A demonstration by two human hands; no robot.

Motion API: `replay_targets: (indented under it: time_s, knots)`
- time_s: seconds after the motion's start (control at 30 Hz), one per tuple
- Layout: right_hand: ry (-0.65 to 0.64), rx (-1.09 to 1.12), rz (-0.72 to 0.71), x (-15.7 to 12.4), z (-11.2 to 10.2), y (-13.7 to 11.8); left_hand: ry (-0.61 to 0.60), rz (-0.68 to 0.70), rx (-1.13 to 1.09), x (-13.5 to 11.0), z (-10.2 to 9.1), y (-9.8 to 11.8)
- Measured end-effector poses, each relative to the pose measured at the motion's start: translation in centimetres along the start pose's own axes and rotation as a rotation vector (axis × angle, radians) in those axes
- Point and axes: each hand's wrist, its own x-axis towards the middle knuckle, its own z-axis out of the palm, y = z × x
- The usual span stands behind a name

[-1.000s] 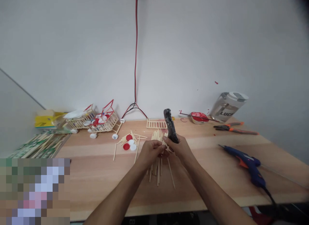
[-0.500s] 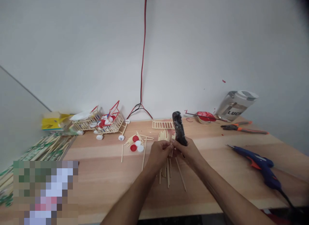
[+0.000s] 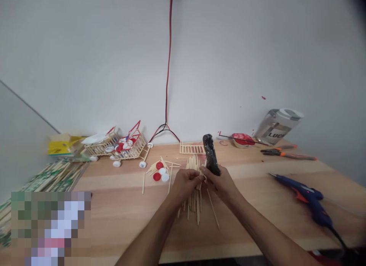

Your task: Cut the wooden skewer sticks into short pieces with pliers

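Several thin wooden sticks (image 3: 195,205) lie in a loose bundle beneath and between my hands. My left hand (image 3: 187,185) is closed in a pinch on wooden sticks at the bundle's right side; how many it holds is hidden. Close beside it, my right hand (image 3: 221,182) is wrapped round a black tool (image 3: 211,155) that stands nearly upright, its worn end up. The tool's lower part is hidden in the palm, so its exact kind cannot be told. My right thumb and fingertips almost meet my left fingers at the sticks.
A small stick ladder frame (image 3: 193,148) lies by the wall. Leftward are bottle caps (image 3: 159,165), short sticks and two small stick carts (image 3: 130,146). On the right are a blue glue gun (image 3: 309,197), pliers (image 3: 288,153), a red-filled dish (image 3: 243,140) and a clear jar (image 3: 278,127).
The view has shifted slightly. Both hands stay together over the sticks with the same grips, and the black tool remains upright.
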Motion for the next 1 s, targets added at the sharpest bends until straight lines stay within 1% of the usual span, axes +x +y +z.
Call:
replay_targets:
  time_s: [0.17,0.23,0.33,0.4,0.43,0.5,0.6,0.77,0.83,0.93,1.0]
  knots:
    - [-0.036,-0.038,0.071,0.1,-0.3,0.0,-0.051,-0.124,-0.140,-0.1,0.0,-0.2]
    - [-0.048,-0.044,0.109,0.2,-0.5,0.0,-0.092,-0.154,-0.174,0.0,-0.2,-0.3]
    - [-0.078,0.023,0.161,0.5,-1.0,0.0,-0.211,-0.139,-0.186,-0.1,-0.6,-0.2]
    - [-0.059,0.112,0.188,0.6,-1.3,0.1,-0.265,-0.108,-0.122,-0.3,-0.9,0.2]
    - [-0.043,0.157,0.201,0.7,-1.5,0.1,-0.264,-0.088,-0.058,-0.4,-0.9,0.5]
    - [-0.024,0.217,0.225,0.8,-1.7,0.3,-0.220,-0.049,0.084,-0.5,-0.8,1.0]
    - [-0.053,0.225,0.244,0.8,-1.9,0.3,-0.161,-0.023,0.199,-0.7,-0.4,1.5]
    - [-0.054,0.138,0.198,0.8,-2.1,-0.1,-0.140,-0.007,0.225,-0.7,-0.2,1.5]
    - [-0.036,0.082,0.174,0.8,-2.1,-0.5,-0.136,-0.029,0.224,-0.6,-0.2,1.4]
    - [0.000,-0.005,0.154,0.7,-2.1,-0.9,-0.167,-0.076,0.187,-0.6,-0.3,1.3]
    - [0.004,-0.033,0.148,0.6,-2.0,-1.1,-0.203,-0.080,0.133,-0.7,-0.3,1.2]
